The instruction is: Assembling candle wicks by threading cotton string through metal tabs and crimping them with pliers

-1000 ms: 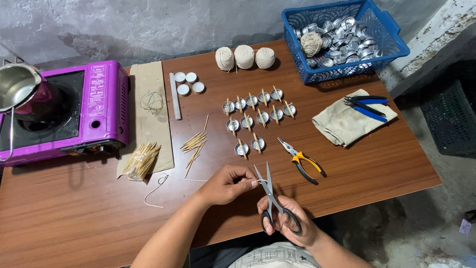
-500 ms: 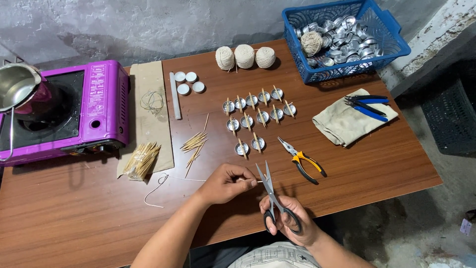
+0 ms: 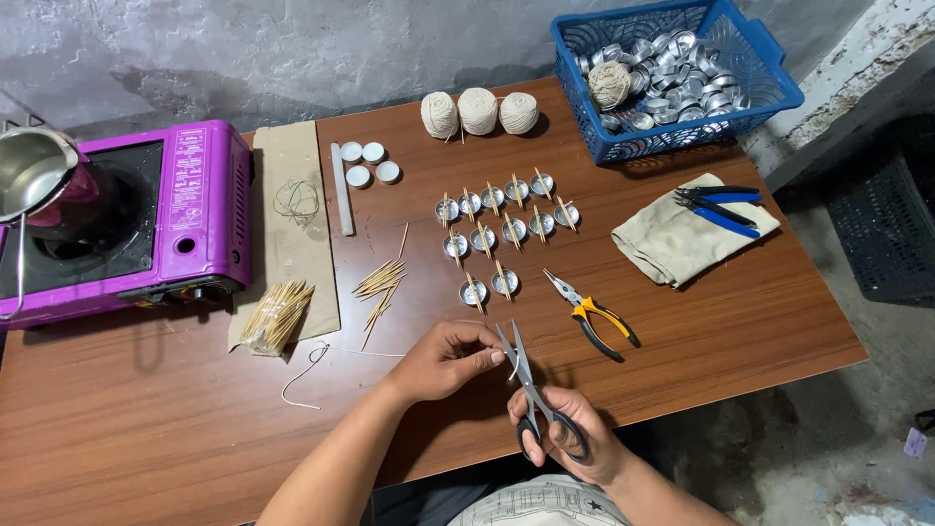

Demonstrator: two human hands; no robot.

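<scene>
Right hand [image 3: 575, 438]: grip clamped on scissors [image 3: 531, 394], blades pointing away toward the far edge.
Left hand [image 3: 448, 358]: fingertips pinched together on string [image 3: 336, 353].
String: lies along the tabletop's near edge, trailing left from the blades; left hand nearer.

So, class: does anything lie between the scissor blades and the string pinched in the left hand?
Nothing visible does. The scissors, held in the right hand, point at the left hand, whose fingertips pinch the thin string.
</scene>
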